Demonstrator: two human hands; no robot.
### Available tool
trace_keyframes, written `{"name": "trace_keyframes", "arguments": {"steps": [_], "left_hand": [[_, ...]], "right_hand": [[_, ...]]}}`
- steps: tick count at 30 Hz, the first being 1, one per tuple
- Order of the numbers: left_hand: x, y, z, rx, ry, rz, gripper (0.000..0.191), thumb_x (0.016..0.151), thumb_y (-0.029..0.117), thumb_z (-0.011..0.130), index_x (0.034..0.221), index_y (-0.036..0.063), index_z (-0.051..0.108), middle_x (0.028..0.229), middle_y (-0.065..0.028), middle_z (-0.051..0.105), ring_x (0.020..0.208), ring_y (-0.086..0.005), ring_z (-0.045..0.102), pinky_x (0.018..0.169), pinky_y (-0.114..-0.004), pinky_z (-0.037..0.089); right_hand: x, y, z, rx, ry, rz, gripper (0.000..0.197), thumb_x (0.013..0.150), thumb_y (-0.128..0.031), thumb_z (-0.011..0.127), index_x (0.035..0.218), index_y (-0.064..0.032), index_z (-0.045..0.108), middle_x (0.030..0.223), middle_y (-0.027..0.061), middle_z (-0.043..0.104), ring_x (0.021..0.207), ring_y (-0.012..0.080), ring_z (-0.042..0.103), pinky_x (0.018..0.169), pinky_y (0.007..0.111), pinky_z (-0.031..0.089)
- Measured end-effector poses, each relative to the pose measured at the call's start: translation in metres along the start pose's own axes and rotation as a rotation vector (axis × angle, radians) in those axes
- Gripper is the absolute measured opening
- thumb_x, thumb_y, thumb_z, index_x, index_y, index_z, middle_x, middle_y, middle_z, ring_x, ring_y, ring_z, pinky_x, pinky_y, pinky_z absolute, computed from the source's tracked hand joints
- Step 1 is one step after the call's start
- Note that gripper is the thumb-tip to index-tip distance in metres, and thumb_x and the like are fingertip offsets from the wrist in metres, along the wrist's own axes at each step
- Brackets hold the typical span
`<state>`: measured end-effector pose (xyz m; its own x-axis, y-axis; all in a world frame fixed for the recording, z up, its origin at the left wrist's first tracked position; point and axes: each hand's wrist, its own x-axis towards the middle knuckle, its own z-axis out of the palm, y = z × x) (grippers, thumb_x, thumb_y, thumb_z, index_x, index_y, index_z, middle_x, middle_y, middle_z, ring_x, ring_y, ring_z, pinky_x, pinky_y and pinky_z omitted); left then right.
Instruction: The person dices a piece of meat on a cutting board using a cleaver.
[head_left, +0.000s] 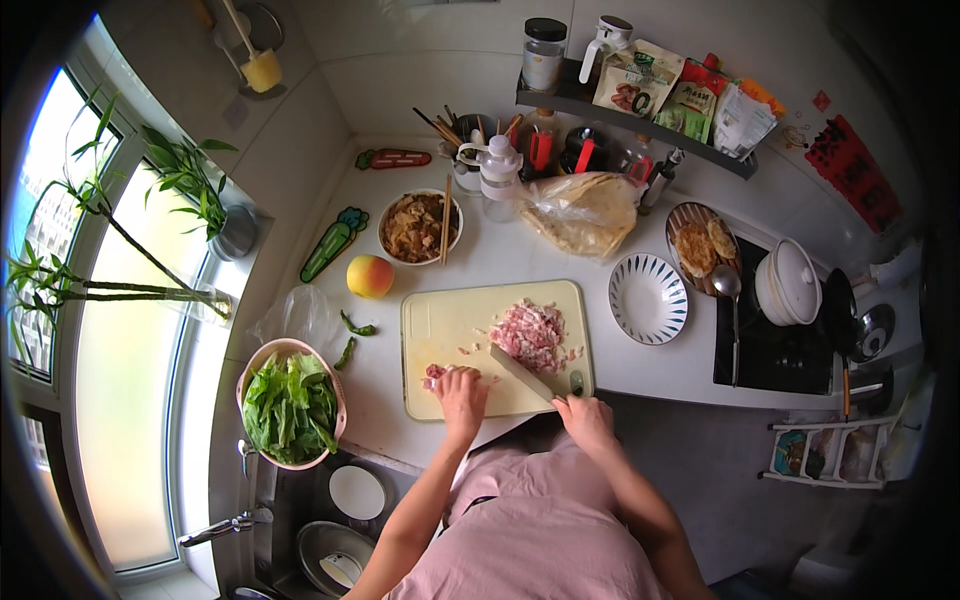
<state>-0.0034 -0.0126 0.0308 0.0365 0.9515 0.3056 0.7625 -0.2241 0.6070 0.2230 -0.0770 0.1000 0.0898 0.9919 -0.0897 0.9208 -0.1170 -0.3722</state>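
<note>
A pale yellow cutting board (442, 322) lies on the counter in front of me. On its right half is a heap of finely chopped raw meat (529, 334), pink with white fat. My right hand (587, 421) grips the handle of a kitchen knife (521, 373), whose blade slants up-left to the heap's lower left edge. Towards the board's left, my left hand (460, 397) has its fingertips on a small piece of raw meat (433, 373), partly hidden under them. Small scraps of meat are scattered between the two.
Left of the board are green chili peppers (358, 326), an apple (370, 276) and a colander of leafy greens (291, 409) beside the sink (281, 480). A bowl with chopsticks (416, 225) stands behind. To the right are a patterned plate (648, 298) and a cooktop (780, 360) with a white pot (787, 283).
</note>
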Motion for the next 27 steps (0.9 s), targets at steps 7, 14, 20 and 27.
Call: {"name": "trace_keyframes", "arguments": {"steps": [7,14,20,27], "left_hand": [[0.020,-0.024,-0.034,0.089,-0.104,0.022,0.013,0.080,0.020,0.068,0.089,0.0102,0.068,0.098,-0.0074,0.063,0.104,-0.0292,0.054,0.095,-0.046,0.035],[0.031,-0.011,-0.026,0.309,-0.284,0.060,0.018,0.076,0.022,0.069,0.090,0.0109,0.068,0.097,-0.0090,0.065,0.102,-0.0290,0.055,0.093,-0.045,0.036],[0.034,-0.016,-0.017,0.093,-0.411,-0.073,0.019,0.075,0.018,0.067,0.092,0.0099,0.066,0.095,-0.0109,0.064,0.101,-0.0294,0.055,0.090,-0.045,0.037],[0.035,-0.009,-0.014,0.339,-0.337,0.039,0.015,0.077,0.021,0.072,0.085,0.0103,0.065,0.092,-0.0077,0.066,0.097,-0.0269,0.058,0.091,-0.043,0.036]], "right_hand": [[-0.013,0.009,-0.022,0.032,-0.077,-0.105,0.041,0.092,-0.040,0.061,0.069,-0.0063,0.061,0.064,0.0188,0.063,0.062,0.0388,0.064,0.057,0.050,0.050],[-0.008,0.005,-0.010,-0.024,-0.059,-0.006,0.040,0.092,-0.040,0.061,0.070,-0.0073,0.064,0.064,0.0179,0.064,0.062,0.0390,0.066,0.058,0.050,0.051],[-0.017,0.007,-0.003,0.045,-0.014,-0.031,0.044,0.092,-0.042,0.061,0.067,-0.0063,0.058,0.062,0.0192,0.062,0.060,0.0398,0.064,0.055,0.052,0.049],[-0.017,0.012,-0.001,0.036,0.010,0.004,0.043,0.092,-0.042,0.061,0.068,-0.0066,0.058,0.061,0.0188,0.061,0.060,0.0404,0.063,0.054,0.052,0.048]]}}
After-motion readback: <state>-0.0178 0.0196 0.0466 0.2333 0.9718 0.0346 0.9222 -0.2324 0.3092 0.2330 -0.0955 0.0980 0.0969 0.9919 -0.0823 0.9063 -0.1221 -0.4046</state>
